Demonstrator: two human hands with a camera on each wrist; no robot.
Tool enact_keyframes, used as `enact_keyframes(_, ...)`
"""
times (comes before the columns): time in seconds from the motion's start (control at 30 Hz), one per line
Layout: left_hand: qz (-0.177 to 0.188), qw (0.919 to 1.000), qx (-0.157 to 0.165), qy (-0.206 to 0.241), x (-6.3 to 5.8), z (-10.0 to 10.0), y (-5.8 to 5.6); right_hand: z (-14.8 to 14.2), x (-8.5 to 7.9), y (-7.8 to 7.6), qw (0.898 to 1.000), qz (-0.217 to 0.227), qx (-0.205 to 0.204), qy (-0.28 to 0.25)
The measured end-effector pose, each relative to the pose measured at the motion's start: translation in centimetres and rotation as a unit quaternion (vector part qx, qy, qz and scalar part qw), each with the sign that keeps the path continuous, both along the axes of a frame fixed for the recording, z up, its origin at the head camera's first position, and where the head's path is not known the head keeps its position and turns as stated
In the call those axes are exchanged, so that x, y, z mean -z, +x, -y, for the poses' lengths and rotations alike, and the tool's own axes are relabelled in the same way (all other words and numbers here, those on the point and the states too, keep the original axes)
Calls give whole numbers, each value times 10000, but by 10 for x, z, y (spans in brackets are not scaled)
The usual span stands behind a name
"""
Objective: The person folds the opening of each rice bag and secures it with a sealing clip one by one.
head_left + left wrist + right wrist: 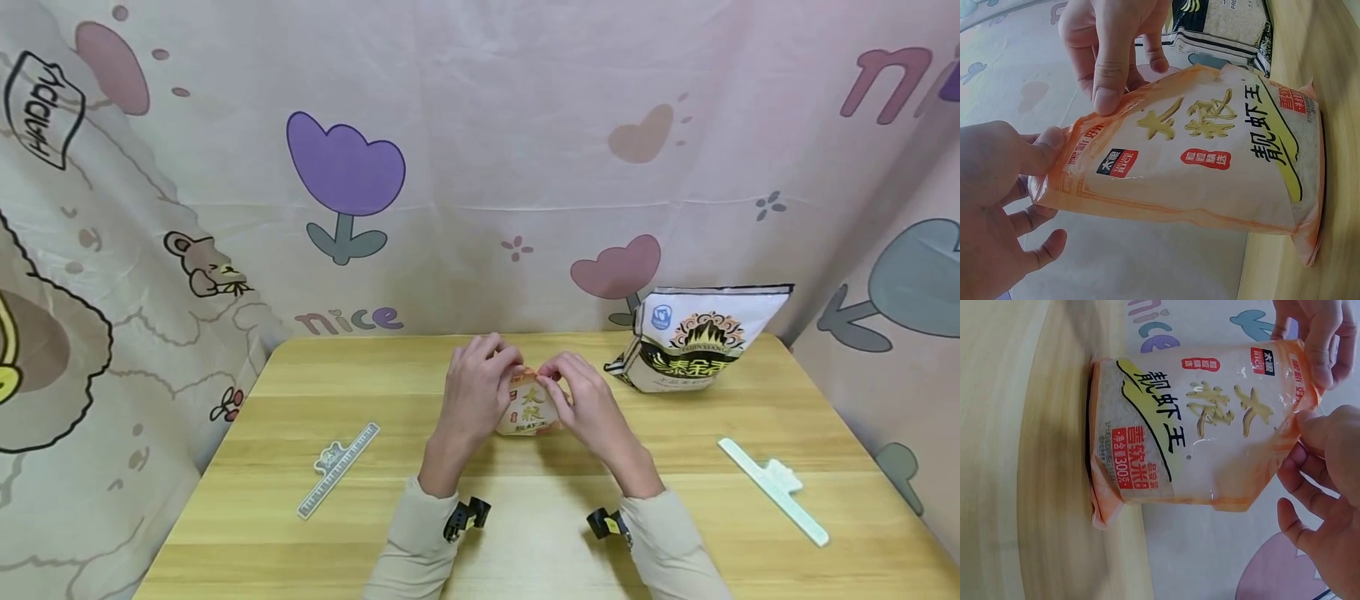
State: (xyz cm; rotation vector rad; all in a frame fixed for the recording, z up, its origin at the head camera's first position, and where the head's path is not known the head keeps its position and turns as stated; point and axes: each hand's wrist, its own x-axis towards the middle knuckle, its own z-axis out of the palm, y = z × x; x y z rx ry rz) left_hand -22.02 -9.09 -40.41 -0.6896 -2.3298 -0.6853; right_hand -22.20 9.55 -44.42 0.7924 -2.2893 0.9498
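Observation:
A small orange and cream bag of rice point(529, 410) stands upright on the table between both hands, its printed front facing me. My left hand point(474, 390) pinches the top edge near one corner, thumb in front, as the left wrist view shows with the bag front point(1210, 181). My right hand point(588, 407) pinches the same top edge farther along, thumb on the front and fingers behind. In the right wrist view the bag's bottom point(1110, 450) sits on the wood, with rice showing through a see-through window.
A larger white and black rice bag point(693, 342) leans upright at the back right. On the left lies a pale ruler-like sealing clip point(337, 472); a mint green sealing clip point(776, 490) lies on the right. Behind the wooden table point(247, 550) hangs a patterned curtain point(480, 150).

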Motion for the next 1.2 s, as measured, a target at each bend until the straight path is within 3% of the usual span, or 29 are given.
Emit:
enact_keyframes(0.47, -55, 9998, 78, 168, 4, 1, -1, -7, 3, 0, 9997, 178, -168, -63)
enact_keyframes(1.2, -142, 9993, 178, 301, 3, -1, -2, -23, 12, 2, 9975, 440, 213, 516)
